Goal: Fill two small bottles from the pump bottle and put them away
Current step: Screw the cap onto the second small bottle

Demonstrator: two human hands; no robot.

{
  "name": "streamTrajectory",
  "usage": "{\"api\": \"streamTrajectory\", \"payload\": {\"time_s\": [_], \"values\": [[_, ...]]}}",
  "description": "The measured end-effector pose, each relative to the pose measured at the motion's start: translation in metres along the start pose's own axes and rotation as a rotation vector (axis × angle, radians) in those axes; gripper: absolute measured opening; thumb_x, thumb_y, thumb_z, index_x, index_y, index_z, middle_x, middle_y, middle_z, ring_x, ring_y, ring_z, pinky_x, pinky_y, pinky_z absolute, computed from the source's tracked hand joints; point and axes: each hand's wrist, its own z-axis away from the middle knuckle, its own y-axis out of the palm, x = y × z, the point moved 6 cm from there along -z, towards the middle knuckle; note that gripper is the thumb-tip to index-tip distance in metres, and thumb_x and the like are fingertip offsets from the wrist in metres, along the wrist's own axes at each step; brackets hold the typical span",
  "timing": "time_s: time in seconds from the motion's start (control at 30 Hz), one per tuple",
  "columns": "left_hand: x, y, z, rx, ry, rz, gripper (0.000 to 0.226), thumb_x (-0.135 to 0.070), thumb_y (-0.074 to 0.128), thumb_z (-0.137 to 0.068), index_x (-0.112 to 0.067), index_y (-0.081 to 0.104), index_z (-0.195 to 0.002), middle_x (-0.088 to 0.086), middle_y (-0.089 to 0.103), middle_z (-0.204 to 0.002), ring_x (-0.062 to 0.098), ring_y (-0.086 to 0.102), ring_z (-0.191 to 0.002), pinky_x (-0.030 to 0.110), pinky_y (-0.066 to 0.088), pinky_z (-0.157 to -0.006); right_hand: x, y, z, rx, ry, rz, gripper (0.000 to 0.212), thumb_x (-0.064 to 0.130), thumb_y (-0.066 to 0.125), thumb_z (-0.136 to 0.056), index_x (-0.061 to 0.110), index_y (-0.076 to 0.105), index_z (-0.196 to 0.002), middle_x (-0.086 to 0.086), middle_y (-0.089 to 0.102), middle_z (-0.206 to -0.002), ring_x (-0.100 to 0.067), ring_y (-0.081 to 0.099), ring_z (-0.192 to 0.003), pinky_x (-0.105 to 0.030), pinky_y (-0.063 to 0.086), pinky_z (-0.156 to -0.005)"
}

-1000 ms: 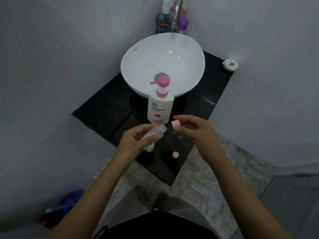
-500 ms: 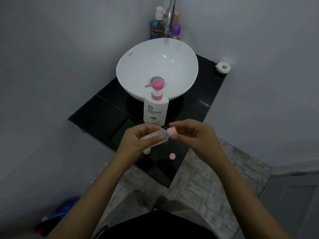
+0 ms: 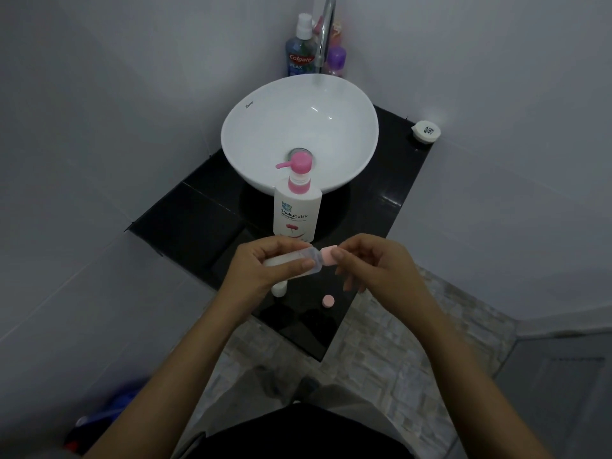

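My left hand (image 3: 261, 268) grips a small clear bottle (image 3: 299, 261) lying sideways, its mouth pointing right. My right hand (image 3: 374, 263) pinches a pink cap (image 3: 328, 254) against that mouth. The white pump bottle (image 3: 297, 210) with a pink pump head stands upright on the black counter (image 3: 185, 223), just behind my hands. Below my left hand a second small white bottle (image 3: 279, 289) stands on the counter, mostly hidden. A loose pink cap (image 3: 328, 300) lies on the counter near the front edge.
A white bowl sink (image 3: 265, 127) sits behind the pump bottle, with a chrome tap (image 3: 323, 38) above it. A mouthwash bottle (image 3: 299, 51) and a purple-capped bottle (image 3: 336, 61) stand in the back corner. A round white item (image 3: 426, 130) rests at the counter's right edge.
My right hand has brought the pink cap from a small gap to the mouth of the bottle in my left hand. The view has tilted slightly.
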Motion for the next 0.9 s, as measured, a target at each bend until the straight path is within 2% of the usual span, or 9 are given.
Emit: {"api": "streamTrajectory", "payload": {"time_s": [0.1, 0.2, 0.3, 0.4, 0.5, 0.57, 0.7, 0.83, 0.9], "values": [[0.0005, 0.0004, 0.0001, -0.009, -0.013, 0.01, 0.023, -0.032, 0.076, -0.065, -0.027, 0.076, -0.088, -0.006, 0.075, -0.095, 0.008, 0.068, -0.094, 0.014, 0.053, -0.073, 0.0033, -0.0014, 0.0019, 0.038, -0.045, -0.037, 0.027, 0.031, 0.069, -0.081, 0.027, 0.061, -0.107, 0.004, 0.071, -0.089, -0.013, 0.071, -0.071, -0.021, 0.058, -0.063], [0.0013, 0.0012, 0.0003, -0.006, -0.037, 0.002, 0.024, -0.035, 0.075, -0.066, -0.029, 0.076, -0.088, -0.007, 0.075, -0.095, 0.005, 0.068, -0.093, 0.012, 0.052, -0.071, 0.002, -0.0019, 0.0012, 0.053, -0.05, -0.008, 0.022, 0.015, 0.068, -0.084, 0.024, 0.064, -0.103, 0.0, 0.071, -0.089, -0.014, 0.07, -0.07, -0.02, 0.057, -0.061], [0.0033, 0.0023, 0.0005, 0.023, -0.068, -0.047, 0.024, -0.038, 0.074, -0.07, -0.03, 0.075, -0.092, -0.009, 0.073, -0.098, 0.004, 0.067, -0.094, 0.01, 0.051, -0.07, -0.0024, -0.0006, 0.0001, 0.01, 0.011, 0.014, 0.008, 0.027, 0.065, -0.086, 0.024, 0.068, -0.092, 0.0, 0.072, -0.076, -0.012, 0.067, -0.058, -0.017, 0.053, -0.051], [0.0067, 0.0015, 0.0008, 0.04, -0.1, -0.071, 0.021, -0.031, 0.073, -0.077, -0.028, 0.074, -0.097, -0.008, 0.073, -0.101, 0.005, 0.067, -0.096, 0.011, 0.052, -0.069, -0.0044, -0.0011, 0.0012, -0.015, 0.024, 0.022, 0.015, 0.036, 0.063, -0.085, 0.023, 0.066, -0.092, 0.0, 0.071, -0.075, -0.011, 0.066, -0.057, -0.014, 0.049, -0.051], [0.0081, -0.0001, 0.0014, 0.032, -0.116, -0.054, 0.019, -0.023, 0.071, -0.081, -0.027, 0.074, -0.099, -0.007, 0.072, -0.103, 0.004, 0.066, -0.097, 0.009, 0.051, -0.069, -0.0016, -0.0016, 0.0032, 0.024, -0.019, -0.041, 0.021, 0.022, 0.069, -0.083, 0.024, 0.062, -0.102, 0.002, 0.071, -0.086, -0.012, 0.069, -0.069, -0.014, 0.053, -0.06], [0.0077, -0.0011, 0.0016, 0.021, -0.121, -0.036, 0.02, -0.022, 0.071, -0.08, -0.027, 0.075, -0.099, -0.007, 0.073, -0.103, 0.004, 0.066, -0.097, 0.009, 0.051, -0.07, -0.0017, -0.0026, 0.0029, 0.03, -0.028, -0.023, 0.021, 0.014, 0.069, -0.083, 0.024, 0.063, -0.101, 0.002, 0.071, -0.085, -0.01, 0.069, -0.068, -0.012, 0.052, -0.059], [0.007, -0.0013, 0.0014, 0.01, -0.129, 0.015, 0.032, -0.028, 0.073, -0.072, -0.02, 0.074, -0.103, 0.0, 0.072, -0.108, 0.012, 0.066, -0.103, 0.016, 0.054, -0.074, -0.0054, -0.0048, 0.0015, -0.002, 0.021, -0.016, 0.006, 0.027, 0.066, -0.084, 0.028, 0.065, -0.09, 0.003, 0.072, -0.074, -0.007, 0.066, -0.058, -0.012, 0.049, -0.051], [0.008, -0.002, 0.0003, -0.015, -0.144, 0.041, 0.041, -0.032, 0.074, -0.067, -0.013, 0.072, -0.103, 0.006, 0.071, -0.11, 0.02, 0.065, -0.107, 0.023, 0.053, -0.079, -0.0005, -0.0046, 0.0032, 0.06, -0.043, -0.017, 0.027, 0.023, 0.071, -0.08, 0.031, 0.063, -0.104, 0.005, 0.072, -0.089, -0.012, 0.071, -0.074, -0.019, 0.058, -0.066], [0.0076, -0.0013, 0.0001, -0.017, -0.138, 0.035, 0.04, -0.033, 0.075, -0.066, -0.014, 0.073, -0.101, 0.004, 0.072, -0.107, 0.02, 0.065, -0.106, 0.021, 0.053, -0.076, -0.0016, -0.0027, 0.0029, 0.075, -0.033, -0.017, 0.02, 0.022, 0.07, -0.081, 0.029, 0.065, -0.1, 0.005, 0.073, -0.088, -0.013, 0.07, -0.071, -0.019, 0.057, -0.063]]}}
